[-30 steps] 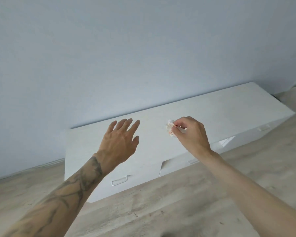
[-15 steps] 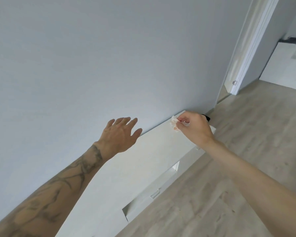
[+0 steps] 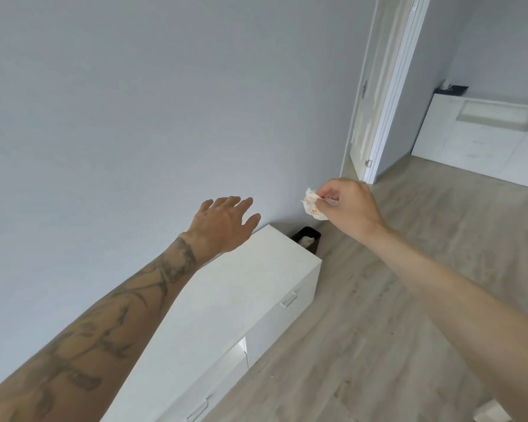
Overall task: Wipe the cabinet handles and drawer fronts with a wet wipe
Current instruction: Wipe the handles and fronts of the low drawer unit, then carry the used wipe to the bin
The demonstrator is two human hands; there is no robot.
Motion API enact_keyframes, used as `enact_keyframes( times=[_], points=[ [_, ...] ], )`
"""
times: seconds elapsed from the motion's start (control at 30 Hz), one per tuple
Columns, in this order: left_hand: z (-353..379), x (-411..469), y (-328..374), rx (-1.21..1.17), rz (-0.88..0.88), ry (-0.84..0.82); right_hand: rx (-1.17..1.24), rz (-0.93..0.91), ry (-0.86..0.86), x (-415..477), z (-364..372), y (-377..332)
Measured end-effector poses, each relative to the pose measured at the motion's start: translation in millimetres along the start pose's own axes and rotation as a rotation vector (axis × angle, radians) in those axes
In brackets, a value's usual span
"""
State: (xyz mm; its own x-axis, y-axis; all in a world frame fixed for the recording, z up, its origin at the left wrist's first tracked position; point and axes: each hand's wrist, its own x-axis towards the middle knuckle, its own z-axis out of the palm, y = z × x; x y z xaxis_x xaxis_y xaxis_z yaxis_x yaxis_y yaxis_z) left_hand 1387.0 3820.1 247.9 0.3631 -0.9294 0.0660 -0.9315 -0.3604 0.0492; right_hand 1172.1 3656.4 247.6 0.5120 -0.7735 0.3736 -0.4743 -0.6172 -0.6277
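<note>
My right hand [image 3: 346,207] pinches a crumpled white wet wipe [image 3: 311,204] with orange stains, held in the air above the far end of the cabinet. My left hand [image 3: 223,225] hovers open, fingers spread, over the far end of a low white cabinet [image 3: 244,287] that runs along the wall. One drawer front carries a pale bar handle [image 3: 288,299]; another handle [image 3: 198,411] shows near the bottom edge. A middle drawer [image 3: 226,360] stands slightly open.
A small black bin [image 3: 309,239] holding white waste stands on the floor just past the cabinet's far end. An open white door [image 3: 375,95] leads to another room with a white dresser [image 3: 482,138]. Grey wood-look flooring spreads to the right.
The view has swung right along the cabinet, bringing the bin and doorway into sight. My right hand with the wipe now hangs past the cabinet's end, over the bin.
</note>
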Motion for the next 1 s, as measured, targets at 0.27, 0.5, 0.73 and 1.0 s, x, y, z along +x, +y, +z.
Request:
enact_keyframes(
  times=[0.27, 0.5, 0.73, 1.0],
  points=[
    [22.9, 209.7, 106.8, -0.032, 0.070, 0.015, -0.058, 0.019, 0.036, 144.5, -64.8, 152.5],
    [24.4, 399.3, 205.7, -0.046, 0.121, 0.001, -0.115, 0.055, 0.062, 282.9, -130.8, 277.3],
    [46.2, 555.8, 301.9, -0.009, 0.089, 0.020, -0.098, 0.022, 0.025, 423.1, -170.1, 416.9],
    [76.5, 683.4, 361.8, -0.010, -0.131, -0.029, 0.011, -0.063, -0.129, 578.3, -166.3, 534.3]
  ],
)
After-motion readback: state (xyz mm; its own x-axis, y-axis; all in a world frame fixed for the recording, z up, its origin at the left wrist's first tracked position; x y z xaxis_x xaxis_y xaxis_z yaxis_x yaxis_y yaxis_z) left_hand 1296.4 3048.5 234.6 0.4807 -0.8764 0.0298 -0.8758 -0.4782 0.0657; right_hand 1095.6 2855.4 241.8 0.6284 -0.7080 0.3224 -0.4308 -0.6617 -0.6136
